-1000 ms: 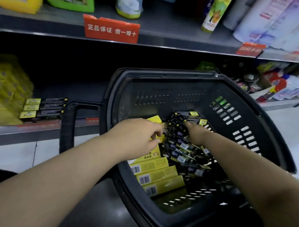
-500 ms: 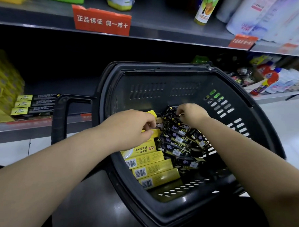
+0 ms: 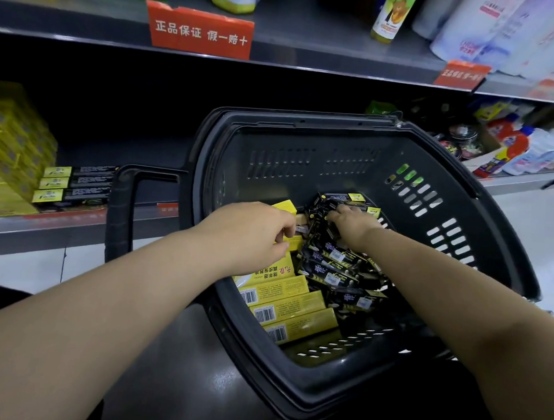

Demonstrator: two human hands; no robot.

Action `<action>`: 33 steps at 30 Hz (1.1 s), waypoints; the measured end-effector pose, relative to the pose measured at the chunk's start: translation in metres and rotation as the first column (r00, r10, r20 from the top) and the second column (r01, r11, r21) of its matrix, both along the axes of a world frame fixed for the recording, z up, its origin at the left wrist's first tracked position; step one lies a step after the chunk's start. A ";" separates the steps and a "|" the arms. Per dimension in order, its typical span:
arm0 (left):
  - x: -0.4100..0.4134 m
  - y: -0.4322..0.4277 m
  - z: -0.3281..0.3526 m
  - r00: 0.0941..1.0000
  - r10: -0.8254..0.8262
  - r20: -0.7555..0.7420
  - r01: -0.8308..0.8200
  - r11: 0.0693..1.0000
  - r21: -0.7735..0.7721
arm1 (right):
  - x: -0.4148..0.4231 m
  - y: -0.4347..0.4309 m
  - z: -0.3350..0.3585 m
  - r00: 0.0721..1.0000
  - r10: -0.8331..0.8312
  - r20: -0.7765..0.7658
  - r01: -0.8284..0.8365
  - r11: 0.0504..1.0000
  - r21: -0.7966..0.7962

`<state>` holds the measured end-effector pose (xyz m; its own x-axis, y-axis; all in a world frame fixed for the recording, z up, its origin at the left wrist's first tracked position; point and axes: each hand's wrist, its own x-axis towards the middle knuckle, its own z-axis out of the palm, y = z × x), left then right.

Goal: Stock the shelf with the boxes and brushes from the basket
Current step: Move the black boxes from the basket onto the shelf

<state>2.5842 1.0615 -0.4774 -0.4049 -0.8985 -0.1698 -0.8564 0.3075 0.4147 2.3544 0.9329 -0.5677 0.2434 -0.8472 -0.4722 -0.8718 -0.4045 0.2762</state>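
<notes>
On the shelf (image 3: 62, 229) at far left a few black-and-yellow cartons (image 3: 76, 185) lie already placed. The left hand (image 3: 252, 237) keeps its curled fingers pinched on the top one of the yellow boxes (image 3: 284, 305). These sit stepped in the basket (image 3: 303, 166), long axes running left to right with the barcode ends towards the left. Beside them the brush packs (image 3: 333, 266) fan out, slanting down to the right. The right hand (image 3: 351, 222), bunched half a second ago, now reaches flatter into that pile, though I cannot tell if it grips one. Nothing has been lifted yet.
</notes>
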 end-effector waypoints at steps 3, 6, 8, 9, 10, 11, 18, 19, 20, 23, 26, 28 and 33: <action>-0.001 -0.001 0.000 0.997 0.045 -0.061 -0.044 0.999 0.020 | 0.011 -0.004 0.026 0.914 -0.090 0.395 0.098 0.995 0.000; -0.006 -0.003 0.002 0.957 0.187 -0.223 -0.161 0.979 0.127 | 0.032 0.003 0.058 0.524 -0.285 0.802 0.168 0.958 0.231; -0.009 -0.006 0.003 0.879 0.344 -0.331 -0.262 0.927 0.268 | 0.048 0.013 0.074 0.278 -0.434 0.857 0.099 0.900 0.424; -0.010 -0.008 0.003 0.827 0.422 -0.372 -0.296 0.889 0.351 | 0.055 0.018 0.080 0.202 -0.488 0.849 0.056 0.872 0.487; -0.010 -0.010 0.003 0.768 0.492 -0.411 -0.311 0.846 0.432 | 0.062 0.021 0.083 0.153 -0.523 0.838 0.022 0.850 0.526; -0.010 -0.010 0.002 0.705 0.549 -0.449 -0.309 0.807 0.503 | 0.067 0.024 0.085 0.122 -0.544 0.830 -0.001 0.837 0.548; -0.009 -0.009 -0.008 0.357 0.769 -0.530 -0.211 0.619 0.757 | 0.033 0.004 0.075 0.281 -0.557 0.781 0.201 0.830 0.520; -0.009 -0.010 -0.009 0.341 0.782 -0.521 -0.202 0.602 0.772 | 0.015 -0.004 0.066 0.481 -0.496 0.723 0.294 0.868 0.400; -0.009 -0.010 -0.009 0.337 0.789 -0.514 -0.193 0.592 0.783 | -0.006 -0.009 0.055 0.697 -0.433 0.571 0.349 0.901 0.258; -0.009 -0.012 -0.009 0.332 0.799 -0.501 -0.151 0.570 0.808 | -0.054 -0.006 0.018 0.914 -0.403 0.059 0.384 0.900 0.205; -0.010 -0.012 -0.008 0.298 0.820 -0.488 -0.109 0.537 0.836 | -0.069 -0.002 -0.003 0.931 -0.355 -0.082 0.363 0.884 0.295; -0.011 -0.014 -0.008 0.280 0.836 -0.472 -0.109 0.516 0.850 | -0.066 -0.005 -0.005 0.949 -0.312 -0.038 0.311 0.916 0.253; -0.012 -0.016 -0.005 0.233 0.857 -0.460 -0.133 0.496 0.858 | -0.042 -0.020 0.031 0.954 -0.222 0.202 0.168 0.953 0.254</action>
